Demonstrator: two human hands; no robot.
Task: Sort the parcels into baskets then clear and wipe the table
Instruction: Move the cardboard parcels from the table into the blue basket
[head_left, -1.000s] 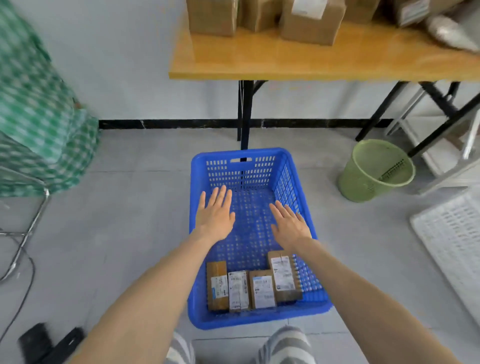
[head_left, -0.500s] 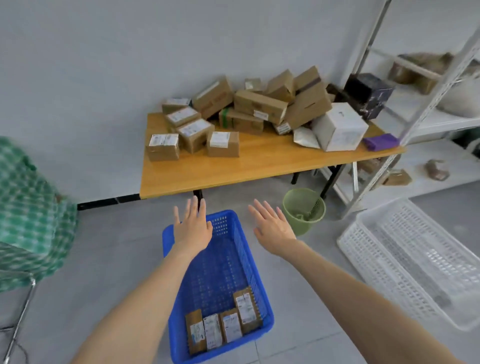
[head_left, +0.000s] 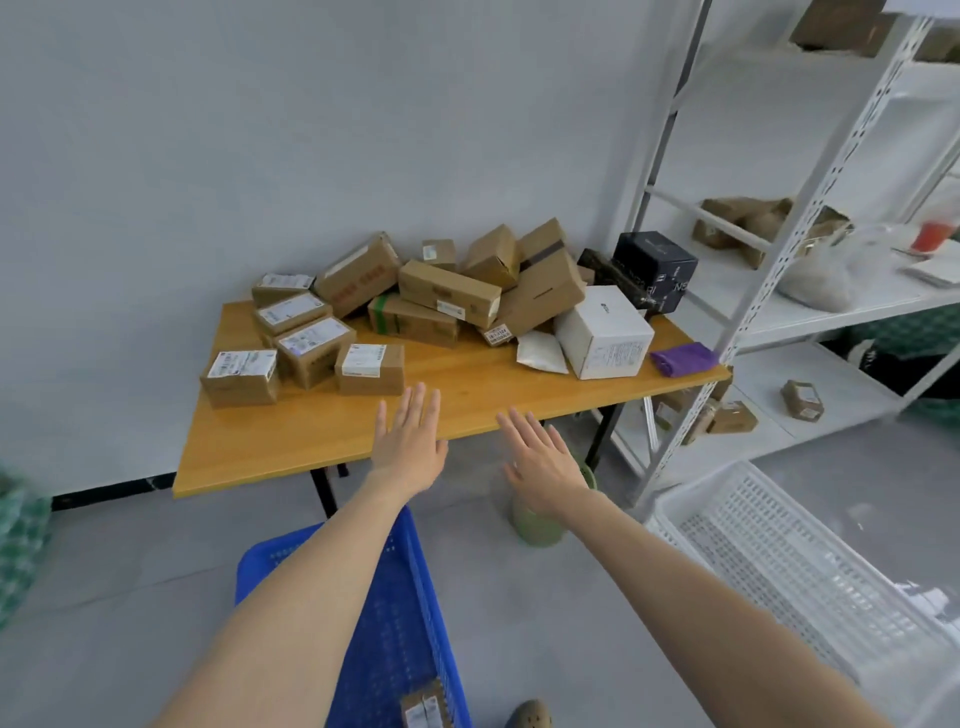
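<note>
Left grip (head_left: 410, 447) and right grip (head_left: 543, 465): both flat, fingers straight, nothing held. The left hangs over the near table (head_left: 322, 436) edge. The right is off the edge, above the green bin (head_left: 535, 525). I read this as a reach for the next pick, palms down because no target is settled yet.

Parcels (head_left: 447, 291): most are heaped at the back of the table, leaning on one another. A few labelled ones sit apart at the left. The nearest box (head_left: 370, 369) is just beyond my left grip and looks the easy take.

Blue basket (head_left: 405, 613): on the floor under my left arm, with a few parcels in its near end, so sorting seems barely begun.

White basket (head_left: 779, 561): on the floor at right, by the rack (head_left: 779, 244).

Purple cloth (head_left: 680, 358): on the table's right corner, likely kept for the wipe.
</note>
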